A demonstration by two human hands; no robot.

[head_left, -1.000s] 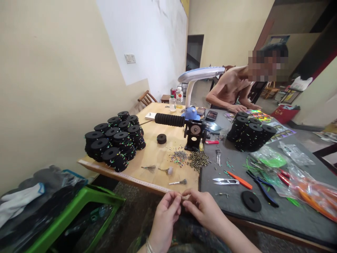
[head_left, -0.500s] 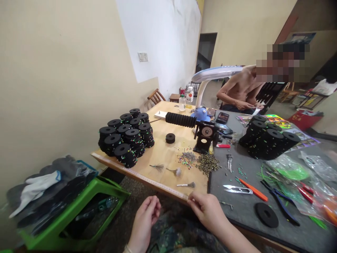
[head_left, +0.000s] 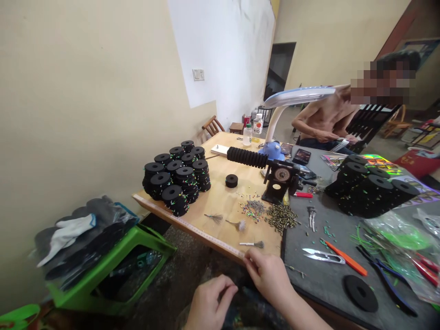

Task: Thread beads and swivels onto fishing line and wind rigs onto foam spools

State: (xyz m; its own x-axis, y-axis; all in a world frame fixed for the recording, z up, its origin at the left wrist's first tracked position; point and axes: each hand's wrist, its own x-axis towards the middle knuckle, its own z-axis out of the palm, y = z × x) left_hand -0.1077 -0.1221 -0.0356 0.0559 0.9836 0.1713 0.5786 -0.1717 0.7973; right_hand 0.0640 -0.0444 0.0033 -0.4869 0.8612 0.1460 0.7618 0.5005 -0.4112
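Observation:
My left hand (head_left: 212, 300) is in front of the table edge, low in the view, thumb and forefinger pinched together. My right hand (head_left: 267, 274) is at the table's front edge beside the printed measuring tape (head_left: 206, 236), its fingertips also pinched. Anything thin between the fingers of either hand is too small to make out. Just beyond my right hand lies a small bundle of fine strands with a white stem (head_left: 252, 244). Two more tufts of strands (head_left: 237, 224) lie farther left, near heaps of coloured beads (head_left: 252, 210) and brass-coloured beads (head_left: 282, 217).
Stacked black foam spools (head_left: 173, 192) stand at left, more (head_left: 373, 188) at right. A black winding device (head_left: 277, 181) and a desk lamp (head_left: 272, 149) stand between. Snips (head_left: 323, 256), pliers (head_left: 388, 277) and a foam disc (head_left: 360, 293) lie at right. A person (head_left: 326, 119) sits opposite.
My left hand has moved right and lower, closer to my right hand, which stays at the table edge. The view has turned slightly left. The person opposite has shifted the white item.

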